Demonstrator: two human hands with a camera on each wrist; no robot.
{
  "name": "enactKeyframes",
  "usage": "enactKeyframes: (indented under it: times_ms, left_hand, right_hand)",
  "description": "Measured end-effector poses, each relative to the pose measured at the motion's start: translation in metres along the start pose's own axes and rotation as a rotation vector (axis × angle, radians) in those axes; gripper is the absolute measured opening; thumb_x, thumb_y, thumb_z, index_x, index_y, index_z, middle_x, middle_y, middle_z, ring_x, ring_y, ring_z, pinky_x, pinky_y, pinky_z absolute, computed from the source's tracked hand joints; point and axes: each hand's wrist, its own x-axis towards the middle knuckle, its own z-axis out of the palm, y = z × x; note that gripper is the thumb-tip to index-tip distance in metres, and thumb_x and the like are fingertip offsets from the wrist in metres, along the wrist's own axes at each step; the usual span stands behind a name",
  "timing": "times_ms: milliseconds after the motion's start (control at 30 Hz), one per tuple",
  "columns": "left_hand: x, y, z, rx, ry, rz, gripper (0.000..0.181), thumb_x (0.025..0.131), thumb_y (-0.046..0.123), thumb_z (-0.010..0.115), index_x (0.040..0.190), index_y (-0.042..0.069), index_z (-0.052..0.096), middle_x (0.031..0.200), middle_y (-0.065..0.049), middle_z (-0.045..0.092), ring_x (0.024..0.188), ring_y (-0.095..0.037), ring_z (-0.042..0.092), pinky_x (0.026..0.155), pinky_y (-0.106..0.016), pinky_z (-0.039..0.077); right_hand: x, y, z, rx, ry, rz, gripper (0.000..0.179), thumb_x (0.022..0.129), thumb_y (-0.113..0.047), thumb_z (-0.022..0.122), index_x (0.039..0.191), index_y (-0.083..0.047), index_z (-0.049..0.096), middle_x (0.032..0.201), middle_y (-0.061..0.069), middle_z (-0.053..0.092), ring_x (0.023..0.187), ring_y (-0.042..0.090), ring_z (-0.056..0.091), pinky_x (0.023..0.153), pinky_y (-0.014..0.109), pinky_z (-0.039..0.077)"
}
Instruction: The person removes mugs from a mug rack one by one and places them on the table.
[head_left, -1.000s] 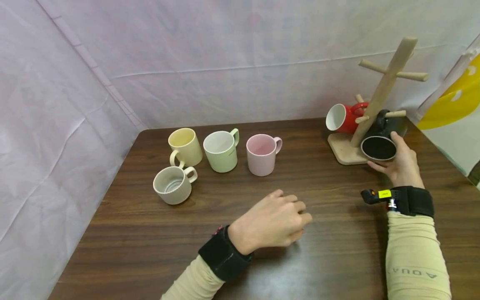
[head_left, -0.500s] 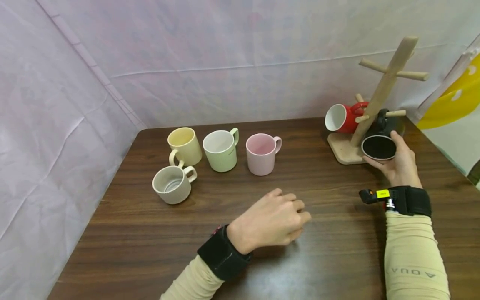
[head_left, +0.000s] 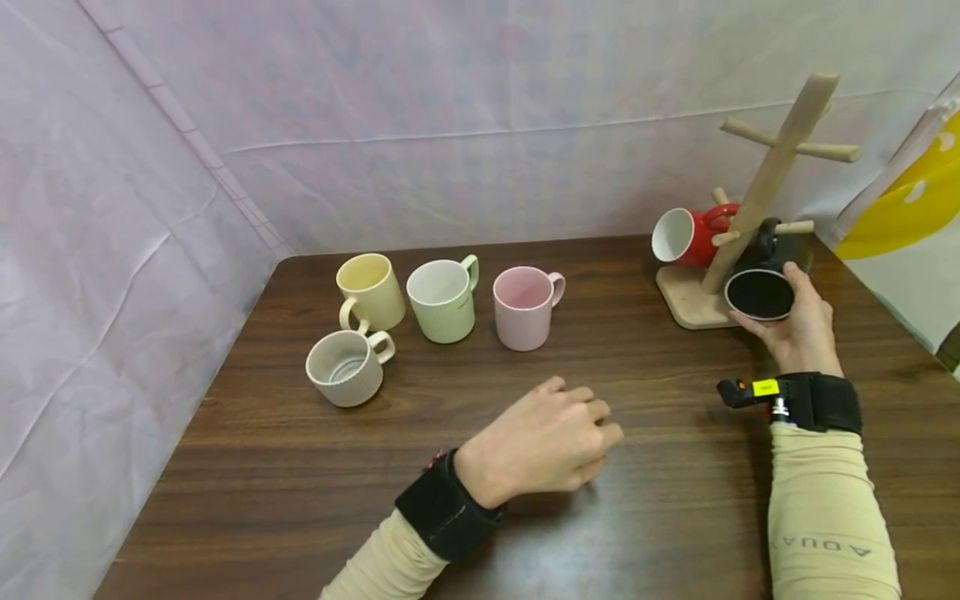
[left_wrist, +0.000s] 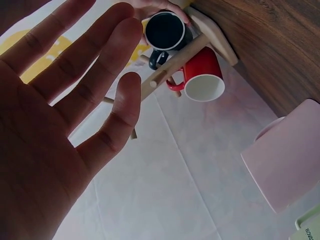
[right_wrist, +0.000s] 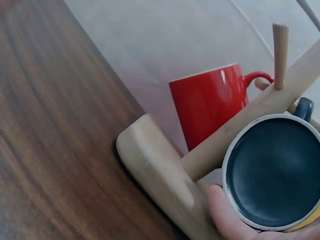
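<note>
Right hand (head_left: 806,333): it grips the black mug by its body.
Left hand (head_left: 536,442): fingers are relaxed, near middle of the desk (head_left: 262,492).
Black mug (head_left: 759,294): far right, mouth facing near, handle at a low peg of the wooden rack (head_left: 783,146).
Red mug (head_left: 699,242): hangs at the rack's left.
Upright mugs: pink mug (head_left: 522,323), green mug (head_left: 444,318), yellow mug (head_left: 381,302), grey mug (head_left: 351,383), going leftward.

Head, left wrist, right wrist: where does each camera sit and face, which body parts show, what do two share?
Head: on head, facing forward and down at table; left hand, right hand show.
Left wrist: worn there, facing the rack past left fingers; right hand beyond.
Right wrist: worn there, facing the dark mug; right fingers show.
Both wrist views: red mug.
</note>
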Motion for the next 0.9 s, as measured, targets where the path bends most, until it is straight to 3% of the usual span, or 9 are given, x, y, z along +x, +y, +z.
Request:
enactKeyframes:
  times_ms: [200,400,900]
  left_hand:
    - [0.0001,-0.0005,-0.0003,0.005,-0.002,-0.001,0.007,0.083,0.028,0.053,0.082,0.025,0.059,0.076,0.011,0.053,0.075,-0.010,0.049,0.059,-0.028,0.040]
    - [0.0000,-0.0003,-0.0005,0.003,-0.004,-0.002,0.007,0.083,0.027,0.053,0.082,0.025,0.059,0.075,0.011,0.052,0.075,-0.010,0.049,0.059,-0.028,0.040]
    - [-0.0005,-0.0017,-0.0020,-0.005,-0.014,-0.005,0.007,0.084,0.028,0.053,0.082,0.024,0.059,0.077,0.010,0.053,0.076,-0.010,0.049,0.060,-0.028,0.041]
  right_hand:
    - [-0.0038,-0.0030,0.0023,0.062,-0.045,-0.064,0.033,0.084,-0.018,0.063,0.116,-0.016,0.054,0.113,0.000,0.050,0.088,0.029,0.058,0.057,0.053,0.051]
    - [-0.0046,-0.0037,0.0032,0.078,-0.030,-0.061,0.033,0.084,-0.017,0.063,0.115,-0.017,0.055,0.112,-0.001,0.051,0.083,0.029,0.059,0.056,0.053,0.051]
    - [-0.0049,-0.0089,0.0030,0.090,0.021,-0.122,0.038,0.079,-0.016,0.069,0.114,-0.016,0.054,0.112,0.002,0.053,0.091,0.030,0.057,0.054,0.052,0.051]
